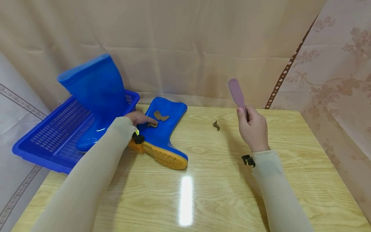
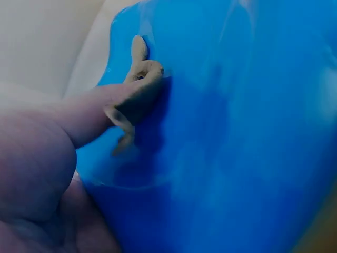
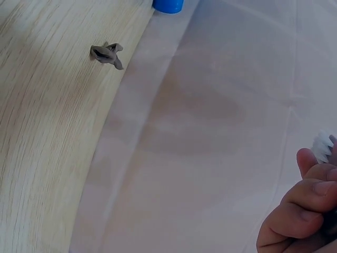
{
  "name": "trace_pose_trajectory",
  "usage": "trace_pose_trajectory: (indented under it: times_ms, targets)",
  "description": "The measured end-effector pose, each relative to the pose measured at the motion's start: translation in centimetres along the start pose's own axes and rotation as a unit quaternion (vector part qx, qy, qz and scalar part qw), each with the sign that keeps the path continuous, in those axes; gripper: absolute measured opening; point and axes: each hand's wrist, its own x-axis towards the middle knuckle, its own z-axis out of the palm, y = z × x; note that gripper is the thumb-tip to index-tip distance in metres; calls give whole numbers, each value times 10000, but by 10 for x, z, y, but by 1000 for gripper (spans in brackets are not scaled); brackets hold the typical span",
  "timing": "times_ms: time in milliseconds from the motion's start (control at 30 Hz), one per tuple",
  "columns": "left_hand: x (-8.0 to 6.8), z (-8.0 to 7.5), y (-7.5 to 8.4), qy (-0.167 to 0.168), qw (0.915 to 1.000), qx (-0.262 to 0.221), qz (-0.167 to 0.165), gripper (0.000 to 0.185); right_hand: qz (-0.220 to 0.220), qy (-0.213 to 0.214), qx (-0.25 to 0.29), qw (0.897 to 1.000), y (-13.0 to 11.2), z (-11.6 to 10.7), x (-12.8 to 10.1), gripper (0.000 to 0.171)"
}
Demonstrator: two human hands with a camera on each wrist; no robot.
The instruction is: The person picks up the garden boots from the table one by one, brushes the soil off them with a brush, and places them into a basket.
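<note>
Table (image 1: 220, 193) lies bare in front of me. My left hand (image 1: 140, 118) presses straight fingers (image 2: 113, 103) on the mud strip (image 1: 152, 124) on the blue boot (image 1: 162, 135), which lies beside the blue basket (image 1: 43, 141). My right hand (image 1: 253, 129) grips the pink brush (image 1: 237, 93) upright, near a mud scrap (image 1: 216, 125).

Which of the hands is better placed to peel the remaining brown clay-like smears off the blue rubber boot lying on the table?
Left. The left hand already touches a brown clay-like smear on the blue rubber boot. The right hand is apart, gripping a pink-handled brush.
</note>
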Motion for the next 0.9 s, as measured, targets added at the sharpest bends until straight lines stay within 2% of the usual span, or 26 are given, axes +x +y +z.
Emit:
trace_pose_trajectory:
  times_ms: [67,200,333,467,600,767,833,900]
  targets:
    - [0,0,1,4,10000,-1,-18,115,22,-1,-23,10000,1,0,0,37]
    - [-2,0,2,-150,9997,-86,189,108,48,-20,-45,10000,2,-1,0,37]
    - [-5,0,2,-341,9969,-569,420,100,88,-81,-9,9999,3,-2,0,38]
    - [-11,2,1,-592,9875,-1354,545,95,146,-111,5,9998,4,-3,0,38]
    - [-21,7,-1,-836,9706,-2116,782,91,151,-139,15,9998,4,-3,0,39]
    - [-39,15,-6,-652,9509,-2728,1307,84,158,-223,23,9996,2,-1,0,39]
    - [-46,19,-8,-522,9395,-3017,1533,80,170,-245,6,9996,1,-1,0,39]
    - [-51,26,-10,-344,9245,-3358,1773,77,160,-261,-16,9995,1,-1,1,39]
